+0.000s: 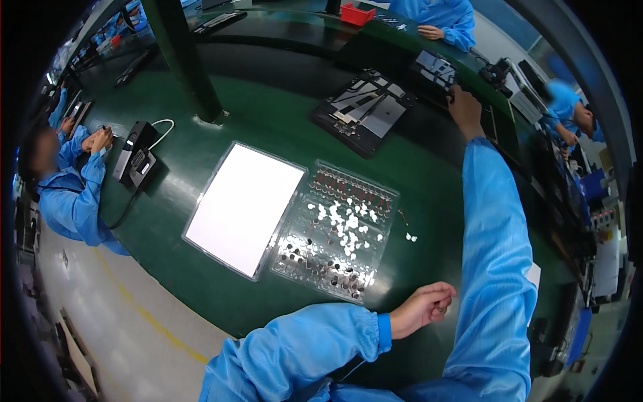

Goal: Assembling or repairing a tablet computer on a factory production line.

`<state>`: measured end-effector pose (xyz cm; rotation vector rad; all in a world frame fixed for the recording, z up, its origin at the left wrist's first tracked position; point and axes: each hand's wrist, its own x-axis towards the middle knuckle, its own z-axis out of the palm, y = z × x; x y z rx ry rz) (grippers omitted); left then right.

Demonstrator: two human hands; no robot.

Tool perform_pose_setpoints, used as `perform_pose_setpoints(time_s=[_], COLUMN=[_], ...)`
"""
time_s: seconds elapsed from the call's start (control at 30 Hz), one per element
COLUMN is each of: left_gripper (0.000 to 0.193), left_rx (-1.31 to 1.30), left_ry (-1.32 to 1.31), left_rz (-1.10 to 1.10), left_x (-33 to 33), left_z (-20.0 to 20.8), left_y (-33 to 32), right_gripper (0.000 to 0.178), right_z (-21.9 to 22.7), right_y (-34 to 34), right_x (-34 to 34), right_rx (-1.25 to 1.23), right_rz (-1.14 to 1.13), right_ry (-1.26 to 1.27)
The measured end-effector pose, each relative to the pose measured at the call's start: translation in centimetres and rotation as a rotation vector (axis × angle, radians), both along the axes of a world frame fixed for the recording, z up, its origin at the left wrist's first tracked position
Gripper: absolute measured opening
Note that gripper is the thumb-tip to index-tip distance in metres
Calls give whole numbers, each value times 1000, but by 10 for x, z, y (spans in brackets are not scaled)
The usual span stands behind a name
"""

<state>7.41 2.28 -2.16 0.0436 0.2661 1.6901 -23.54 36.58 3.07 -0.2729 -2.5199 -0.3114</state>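
Observation:
My right hand (pixel 465 112) is stretched far forward, its fingers closed at the near edge of an opened tablet (pixel 435 69) with bare inner parts. Close to me, my left hand (pixel 420 311) hovers over the green bench with curled fingers; whether anything small is in them is hidden. Left of it lies a clear plastic tray (pixel 305 224) with rows of small round pockets. Dark and reddish round parts sit in its rows, and many white round pieces (pixel 348 228) are scattered over its middle. A few white pieces (pixel 410 237) lie on the bench beside the tray.
A white sheet in a clear frame (pixel 246 208) lies left of the tray. Beyond it is another opened tablet (pixel 365 110). A green post (pixel 181 60) rises from the green bench (pixel 201 157). A dark device on a stand (pixel 137 157) trails cables. Co-workers in blue sit around.

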Motion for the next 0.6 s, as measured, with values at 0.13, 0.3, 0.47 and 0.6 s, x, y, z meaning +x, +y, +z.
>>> perform_pose_setpoints(time_s=[0.13, 0.3, 0.47, 0.6], left_gripper=[16, 18, 20, 14], left_rx=[16, 5, -29, 39], left_ry=[-82, -78, -72, -85], left_rz=[10, -26, -55, -38], left_x=[-3, -1, 0, -5], left_z=[3, 5, 7, 8], left_y=[-5, -1, 2, -1], right_gripper=[26, 25, 37, 37], right_z=[-5, -18, 0, 20], right_y=[10, 43, 60, 39], right_x=[-22, -38, -41, -9], right_rx=[153, 346, 308, 311], right_rz=[9, 158, 178, 194], right_ry=[-139, -224, -289, -281])
